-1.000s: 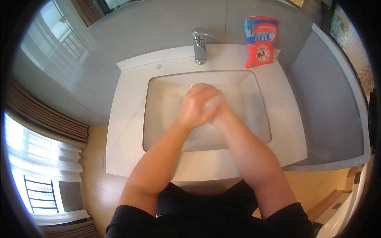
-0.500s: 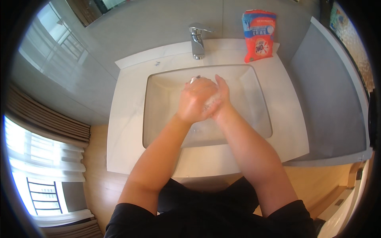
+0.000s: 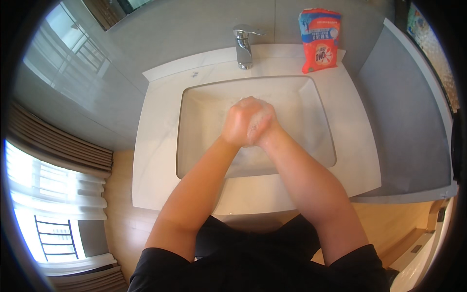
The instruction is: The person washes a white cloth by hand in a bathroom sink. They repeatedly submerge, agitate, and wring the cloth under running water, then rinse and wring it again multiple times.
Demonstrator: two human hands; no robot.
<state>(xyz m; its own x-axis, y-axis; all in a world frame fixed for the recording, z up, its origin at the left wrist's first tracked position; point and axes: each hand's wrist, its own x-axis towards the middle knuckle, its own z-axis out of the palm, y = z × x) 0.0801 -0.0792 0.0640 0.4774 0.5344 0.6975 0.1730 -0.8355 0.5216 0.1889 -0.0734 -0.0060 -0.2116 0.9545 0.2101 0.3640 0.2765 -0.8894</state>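
Observation:
Over the white sink basin (image 3: pixel 199 146), both my hands are pressed together with fingers closed. My left hand (image 3: pixel 238 120) is curled at the left, its knuckles toward the tap. Against it from the right, my right hand (image 3: pixel 265 127) is wrapped, its fingers mostly hidden. White suds show between and on the hands. Whatever lies inside the grip is covered by the fingers, so I cannot make it out.
A chrome tap (image 3: pixel 243 48) stands behind the basin, with no water seen running. At the back right of the white countertop (image 3: pixel 158 141) a red and blue detergent bag (image 3: pixel 320 41) leans against the wall. A grey panel (image 3: pixel 404 126) borders the right side.
My hands have closed tighter together; the right fingers, raised and apart before, are now folded in. A small white and dark bit above the left hand is no longer visible.

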